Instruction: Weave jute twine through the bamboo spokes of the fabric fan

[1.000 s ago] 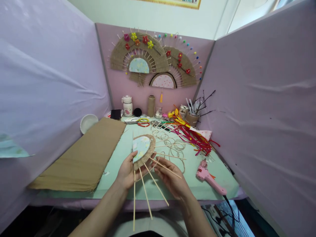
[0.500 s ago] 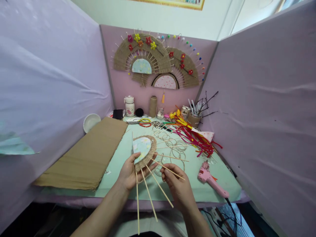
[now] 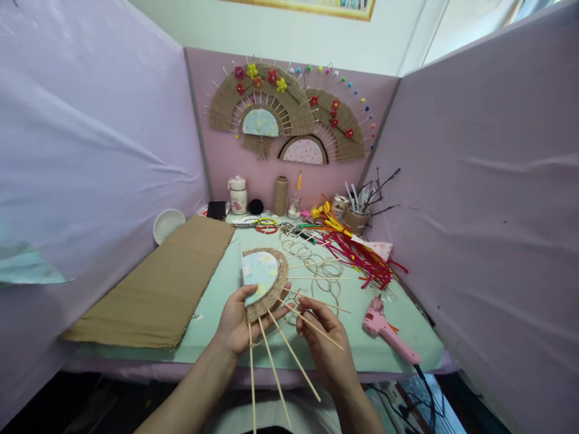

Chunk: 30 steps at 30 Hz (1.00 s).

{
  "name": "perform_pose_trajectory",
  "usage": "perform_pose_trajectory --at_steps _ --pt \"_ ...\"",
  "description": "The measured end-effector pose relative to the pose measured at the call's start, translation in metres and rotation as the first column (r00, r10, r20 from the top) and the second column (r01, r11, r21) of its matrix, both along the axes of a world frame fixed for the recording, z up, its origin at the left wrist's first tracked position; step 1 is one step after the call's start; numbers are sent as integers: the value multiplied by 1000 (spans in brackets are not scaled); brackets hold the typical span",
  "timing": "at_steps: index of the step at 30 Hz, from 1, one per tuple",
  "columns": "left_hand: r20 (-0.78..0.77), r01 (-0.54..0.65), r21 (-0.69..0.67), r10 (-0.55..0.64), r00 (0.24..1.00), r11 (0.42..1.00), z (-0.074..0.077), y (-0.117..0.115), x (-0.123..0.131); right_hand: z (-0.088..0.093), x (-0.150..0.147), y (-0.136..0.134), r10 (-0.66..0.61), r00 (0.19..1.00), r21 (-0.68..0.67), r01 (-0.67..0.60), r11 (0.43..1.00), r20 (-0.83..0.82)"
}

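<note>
My left hand [image 3: 235, 322] is closed round the lower edge of a half-round fan piece [image 3: 262, 280], pale patterned paper edged with wound jute cord. Several thin wooden sticks [image 3: 289, 352] fan out from its lower edge toward me. My right hand [image 3: 323, 340] pinches one of the upper sticks between thumb and fingers, just right of the fan piece. Loose jute cord [image 3: 323, 271] lies in loops on the green mat [image 3: 212, 301] behind my right hand.
A folded brown burlap sheet [image 3: 163, 283] covers the table's left part. A pink glue gun [image 3: 389, 331] lies at the right, red and yellow pipe cleaners [image 3: 357, 250] beyond it. Scissors [image 3: 260, 224], a twine spool [image 3: 280, 194] and jars stand at the back. Two finished fans [image 3: 289, 111] hang on the wall.
My right hand has slid a little right and down along a stick. The fan piece has tilted slightly in my left hand. The view has shifted a bit.
</note>
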<state>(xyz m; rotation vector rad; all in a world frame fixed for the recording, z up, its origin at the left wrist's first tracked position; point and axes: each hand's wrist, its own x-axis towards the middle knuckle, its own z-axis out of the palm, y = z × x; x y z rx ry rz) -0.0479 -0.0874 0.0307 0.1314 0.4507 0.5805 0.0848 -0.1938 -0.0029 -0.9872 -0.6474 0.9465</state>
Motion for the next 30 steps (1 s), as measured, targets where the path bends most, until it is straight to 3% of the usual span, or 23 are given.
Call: perform_pose_trajectory --at_steps 10,14,19,30 --pt "74 2 32 -5 997 999 2 0 -3 -1 -2 -1 -7 1000 -23 6 1000 -22" --pt "55 -48 11 47 997 999 3 -1 -2 1 -2 -2 -67 983 -5 68 998 171" --pt "-19 -106 -17 105 994 994 10 -5 2 7 -5 5 -204 880 102 177 979 429" --pt "-52 -168 11 168 984 986 18 -8 1 14 -13 17 -312 785 216 230 949 535"
